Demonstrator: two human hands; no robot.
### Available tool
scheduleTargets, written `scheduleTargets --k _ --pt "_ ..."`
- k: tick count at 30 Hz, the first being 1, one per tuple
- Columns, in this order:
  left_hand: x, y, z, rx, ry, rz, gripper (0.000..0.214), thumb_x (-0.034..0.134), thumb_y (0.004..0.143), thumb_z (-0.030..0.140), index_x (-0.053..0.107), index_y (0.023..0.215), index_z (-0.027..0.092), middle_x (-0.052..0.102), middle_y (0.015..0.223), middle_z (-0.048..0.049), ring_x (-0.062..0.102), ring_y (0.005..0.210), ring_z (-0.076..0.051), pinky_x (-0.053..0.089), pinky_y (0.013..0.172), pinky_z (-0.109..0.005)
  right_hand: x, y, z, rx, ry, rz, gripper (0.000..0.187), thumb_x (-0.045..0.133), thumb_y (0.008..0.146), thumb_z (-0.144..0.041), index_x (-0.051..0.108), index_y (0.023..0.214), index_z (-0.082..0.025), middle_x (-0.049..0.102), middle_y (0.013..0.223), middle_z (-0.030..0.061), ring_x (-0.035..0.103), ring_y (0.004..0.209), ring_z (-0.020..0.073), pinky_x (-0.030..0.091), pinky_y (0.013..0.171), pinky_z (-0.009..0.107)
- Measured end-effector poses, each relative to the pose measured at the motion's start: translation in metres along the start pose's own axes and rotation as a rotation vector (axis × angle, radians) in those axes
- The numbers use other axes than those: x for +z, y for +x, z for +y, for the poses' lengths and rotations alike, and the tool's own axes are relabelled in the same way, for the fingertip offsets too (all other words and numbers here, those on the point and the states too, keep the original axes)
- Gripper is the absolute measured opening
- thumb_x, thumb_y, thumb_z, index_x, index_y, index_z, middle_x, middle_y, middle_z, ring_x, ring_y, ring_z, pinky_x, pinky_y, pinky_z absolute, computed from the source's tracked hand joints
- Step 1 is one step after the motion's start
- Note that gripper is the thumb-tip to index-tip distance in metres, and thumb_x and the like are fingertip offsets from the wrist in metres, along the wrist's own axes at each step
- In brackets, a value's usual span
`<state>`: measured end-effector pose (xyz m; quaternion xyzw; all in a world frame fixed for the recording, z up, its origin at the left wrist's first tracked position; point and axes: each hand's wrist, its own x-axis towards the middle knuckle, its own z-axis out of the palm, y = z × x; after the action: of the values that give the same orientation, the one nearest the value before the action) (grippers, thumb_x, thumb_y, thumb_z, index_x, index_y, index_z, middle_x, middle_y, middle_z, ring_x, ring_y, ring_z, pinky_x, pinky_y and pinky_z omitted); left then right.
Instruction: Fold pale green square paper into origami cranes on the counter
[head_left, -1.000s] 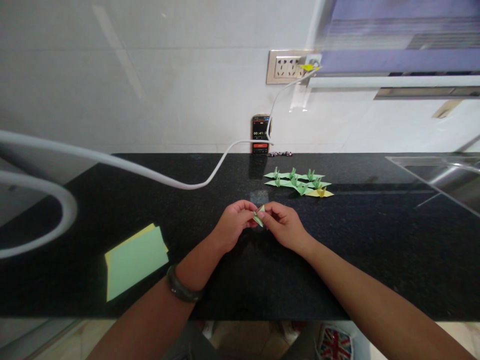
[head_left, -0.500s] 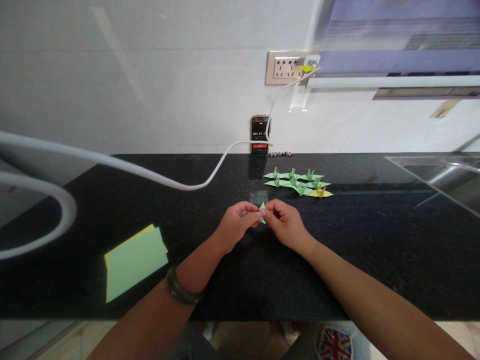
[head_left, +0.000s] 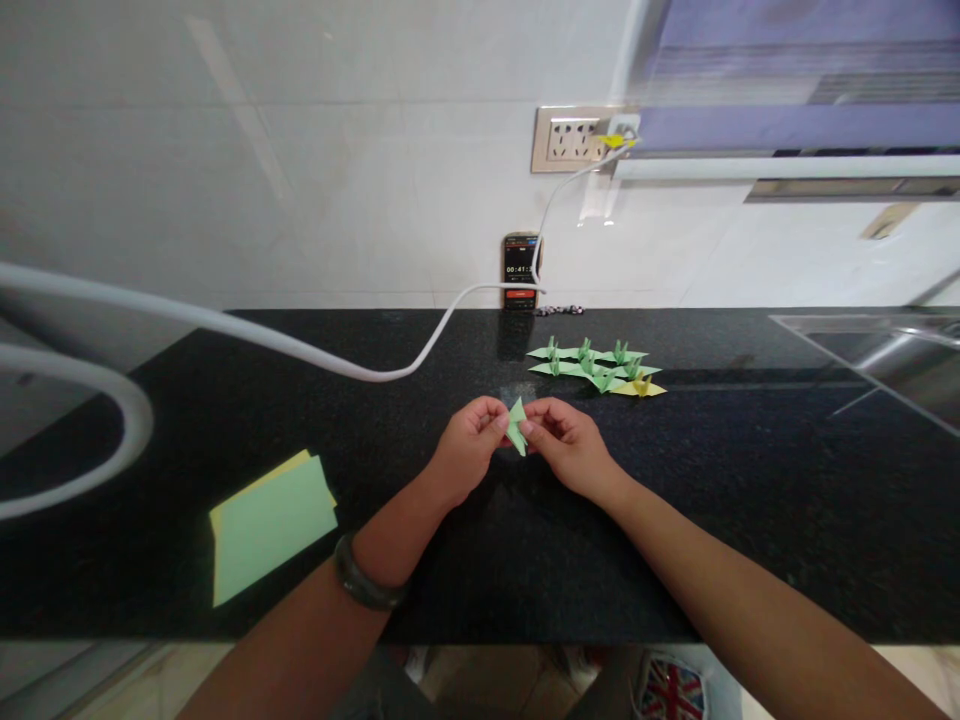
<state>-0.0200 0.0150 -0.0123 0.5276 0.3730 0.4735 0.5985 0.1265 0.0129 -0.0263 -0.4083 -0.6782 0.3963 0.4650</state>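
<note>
Between my two hands is a small piece of folded green paper [head_left: 517, 428], held a little above the black countertop. My left hand [head_left: 474, 440] pinches its left side with thumb and fingers. On the other side, my right hand [head_left: 564, 438] grips the paper the same way. Part of the paper is hidden by my fingertips. Just beyond my right hand stand several green paper cranes [head_left: 585, 368] in rows, with one yellow paper crane [head_left: 641, 388] at the near right end.
A stack of green and yellow paper sheets [head_left: 274, 530] lies to the left. Against the wall leans a phone [head_left: 520, 270] showing a running timer. A white cable [head_left: 360, 372] arches across the left. At the right is a metal sink [head_left: 915, 360].
My hands have parted slightly, and more of the folded green paper shows between them, its points spread up and down. The cranes and sheets stay where they were.
</note>
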Motion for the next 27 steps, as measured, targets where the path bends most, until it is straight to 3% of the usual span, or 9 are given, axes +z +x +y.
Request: scheduleTargets --k 7,12,21,27 --pt "0.001 -0.002 0.005 0.043 0.03 -0.011 0.012 0.059 0.068 0.021 0.051 0.075 0.015 0.052 0.064 0.0022 0.048 0.06 -0.007 0.038 0.059 -0.02 -0.005 -0.002 -0.01 -0.193 -0.306 0.138 0.008 0.05 0.078 -0.025 0.055 0.077 -0.019 0.054 0.068 0.0016 0.051 0.063 0.013 0.041 0.06 0.026" --pt "0.002 -0.003 0.005 0.036 -0.025 -0.005 0.016 0.06 0.066 0.018 0.052 0.079 0.015 0.054 0.067 0.0015 0.05 0.062 -0.008 0.04 0.061 -0.021 -0.009 -0.002 -0.019 -0.345 -0.411 0.083 0.01 0.048 0.079 -0.02 0.058 0.081 -0.021 0.056 0.076 0.0037 0.052 0.074 0.0149 0.042 0.069 0.028" --pt "-0.002 -0.002 0.004 0.059 0.006 -0.042 0.011 0.058 0.068 0.018 0.052 0.076 0.014 0.053 0.068 0.0011 0.049 0.062 -0.008 0.038 0.061 -0.021 -0.008 -0.001 -0.016 -0.285 -0.288 0.113 0.012 0.054 0.075 -0.023 0.057 0.086 -0.02 0.052 0.074 0.0021 0.05 0.066 0.012 0.042 0.056 0.024" --pt "0.0 -0.002 0.004 0.05 0.032 -0.067 0.012 0.058 0.068 0.017 0.052 0.078 0.013 0.052 0.068 0.0016 0.047 0.063 -0.007 0.037 0.061 -0.02 -0.01 0.001 -0.015 -0.312 -0.291 0.108 0.006 0.054 0.076 -0.024 0.056 0.073 -0.019 0.052 0.07 0.0013 0.048 0.063 0.0114 0.039 0.056 0.024"
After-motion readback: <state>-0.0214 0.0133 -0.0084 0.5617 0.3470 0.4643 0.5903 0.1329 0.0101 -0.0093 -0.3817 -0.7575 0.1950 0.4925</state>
